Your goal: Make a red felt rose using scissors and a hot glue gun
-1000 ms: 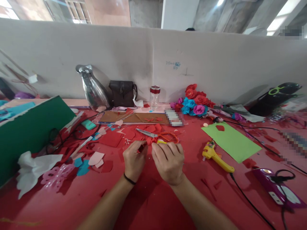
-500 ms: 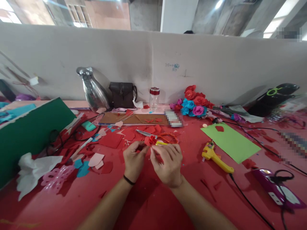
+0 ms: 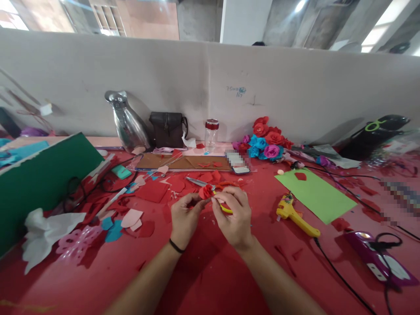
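A small red paper flower [image 3: 206,191] is between my hands at the middle of the table. My left hand [image 3: 185,216] pinches the flower's lower left side, with a dark band round its wrist. Close on the right, my right hand [image 3: 234,216] has its thumb and forefinger together at the flower's base; what lies between these fingertips is too small to tell. Scissors [image 3: 196,181] with red and yellow handles lie just behind, partly hidden by my right hand. Red paper pieces [image 3: 152,191] are scattered to the left.
A yellow glue gun [image 3: 300,218] and a green sheet [image 3: 316,194] lie on the right, near a purple power strip [image 3: 380,258]. Behind stand a steel jug [image 3: 127,124], a glass jar [image 3: 211,134] and paper flowers [image 3: 271,140]. A green board [image 3: 49,179] leans at the left.
My right hand has turned and its fingers have come forward to the flower's base. The flower shows more fully, and more of the yellow scissor handle is visible below it.
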Available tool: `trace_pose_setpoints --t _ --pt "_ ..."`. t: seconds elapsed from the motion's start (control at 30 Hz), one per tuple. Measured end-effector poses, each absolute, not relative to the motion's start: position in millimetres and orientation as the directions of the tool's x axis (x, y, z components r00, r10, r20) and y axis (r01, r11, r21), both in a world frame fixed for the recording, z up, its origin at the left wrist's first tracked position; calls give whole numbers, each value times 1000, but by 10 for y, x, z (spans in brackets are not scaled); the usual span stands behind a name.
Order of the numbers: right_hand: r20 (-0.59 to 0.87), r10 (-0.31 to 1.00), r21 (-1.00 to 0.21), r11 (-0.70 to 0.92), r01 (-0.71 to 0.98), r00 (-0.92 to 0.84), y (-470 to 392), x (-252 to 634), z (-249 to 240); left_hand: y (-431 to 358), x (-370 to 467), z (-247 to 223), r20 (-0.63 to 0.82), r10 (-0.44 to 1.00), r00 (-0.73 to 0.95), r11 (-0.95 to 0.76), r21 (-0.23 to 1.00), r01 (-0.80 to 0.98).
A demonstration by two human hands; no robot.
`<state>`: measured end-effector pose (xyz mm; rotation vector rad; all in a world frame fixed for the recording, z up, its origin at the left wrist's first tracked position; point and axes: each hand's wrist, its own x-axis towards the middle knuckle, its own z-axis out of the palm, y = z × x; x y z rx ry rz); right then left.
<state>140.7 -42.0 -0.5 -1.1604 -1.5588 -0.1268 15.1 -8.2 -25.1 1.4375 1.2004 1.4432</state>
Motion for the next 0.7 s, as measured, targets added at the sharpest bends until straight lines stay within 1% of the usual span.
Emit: trace_pose_setpoints --t 0.07,0.17,0.27,0.3,0.37,0.47,0.53,0.57,0.63,0.7 --pt "788 603 -507 523 686 123 -423 1414 13 -83 157 -241 257 964 -74 -251 965 75" --pt "742 659 -587 545 599 127 -431 1415 44 -82 170 -215 192 980 -41 -193 981 -11" --pt "667 723 -690 505 519 182 -423 1406 60 -81 181 -180 128 992 10 -128 991 -47" --pt "618 756 -739 464 488 218 -413 1402 59 -82 184 -170 112 993 23 -110 993 -52" --pt "467 843 -849 344 401 267 -385 1397 49 -81 188 -155 85 996 38 -82 994 -73" --pt "181 953 -974 140 175 243 -337 1392 19 -76 185 -143 72 997 41 -68 994 -84" --pt "41 980 -999 41 9 196 -316 1390 0 -67 178 -136 73 996 54 -70 995 -66" --pt "2 983 -999 12 -52 181 -310 1390 -7 -62 172 -132 77 995 64 -73 996 -56" --pt "-21 981 -994 0 -112 191 -308 1394 -11 -50 162 -126 89 992 90 -86 996 -35" --pt "2 973 -989 36 -144 230 -313 1408 1 -40 154 -124 112 987 113 -110 994 -26"
